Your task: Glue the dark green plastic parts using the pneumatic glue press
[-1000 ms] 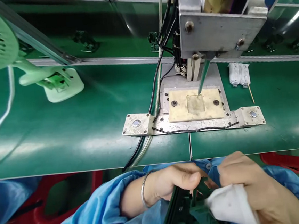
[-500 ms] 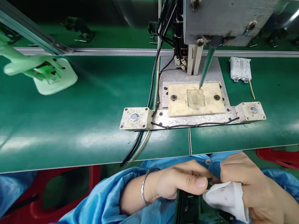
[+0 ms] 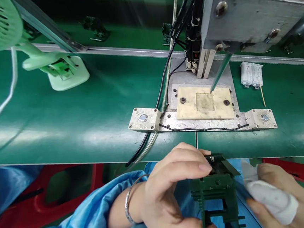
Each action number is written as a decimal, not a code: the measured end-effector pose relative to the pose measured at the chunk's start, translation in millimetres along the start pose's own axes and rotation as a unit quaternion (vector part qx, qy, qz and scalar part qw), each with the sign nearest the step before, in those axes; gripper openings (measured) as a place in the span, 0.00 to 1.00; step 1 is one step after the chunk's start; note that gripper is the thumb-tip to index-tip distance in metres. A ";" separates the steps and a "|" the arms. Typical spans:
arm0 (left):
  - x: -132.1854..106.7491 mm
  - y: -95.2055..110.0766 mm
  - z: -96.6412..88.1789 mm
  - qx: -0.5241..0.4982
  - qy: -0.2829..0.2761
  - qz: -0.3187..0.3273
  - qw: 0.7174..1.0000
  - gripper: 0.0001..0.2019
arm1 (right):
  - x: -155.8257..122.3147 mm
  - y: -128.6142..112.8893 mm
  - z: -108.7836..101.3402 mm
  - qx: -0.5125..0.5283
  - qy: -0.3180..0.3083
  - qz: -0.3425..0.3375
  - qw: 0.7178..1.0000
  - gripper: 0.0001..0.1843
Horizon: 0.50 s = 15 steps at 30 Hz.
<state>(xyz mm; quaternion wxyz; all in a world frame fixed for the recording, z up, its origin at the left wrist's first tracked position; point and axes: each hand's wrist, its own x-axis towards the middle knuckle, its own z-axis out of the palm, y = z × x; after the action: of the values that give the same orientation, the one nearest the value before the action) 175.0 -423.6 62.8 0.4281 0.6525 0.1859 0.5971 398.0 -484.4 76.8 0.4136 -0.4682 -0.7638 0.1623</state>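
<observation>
My left hand [image 3: 171, 183] grips a dark green-black plastic frame [image 3: 214, 185] by its left side, fingers along the top and thumb low. The frame has slots, an open window and small pins at its lower right. It is held upright in front of my body, at the bench's near edge. Just right of the frame, apart from it, my right hand [image 3: 293, 183] is closed with a white cloth [image 3: 273, 197] over its fingers. This hand is somewhat blurred, and the cloth partly hides its fingers.
A press fixture with a cream nest plate [image 3: 189, 110] stands ahead, a thin green rod [image 3: 221, 72] angled down to it. Button boxes [image 3: 144, 119] flank it. White packets [image 3: 251, 74] with a thin stick lie right. A green fan [image 3: 65, 73] and cables [image 3: 163, 88] are left.
The frame has come up and been turned, showing its open window. My left hand has risen with it. My right hand with the white cloth has moved right, away from the frame.
</observation>
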 end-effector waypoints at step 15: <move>-5.3 -1.1 12.0 0.067 0.077 0.038 0.994 0.32 | 2.8 -12.5 35.7 -0.063 -0.059 -0.133 0.987 0.16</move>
<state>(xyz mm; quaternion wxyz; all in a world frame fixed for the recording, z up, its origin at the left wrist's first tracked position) 185.5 -431.1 59.6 0.3450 0.6385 0.2326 0.6474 362.1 -483.4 64.5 0.3556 -0.3771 -0.8510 0.0844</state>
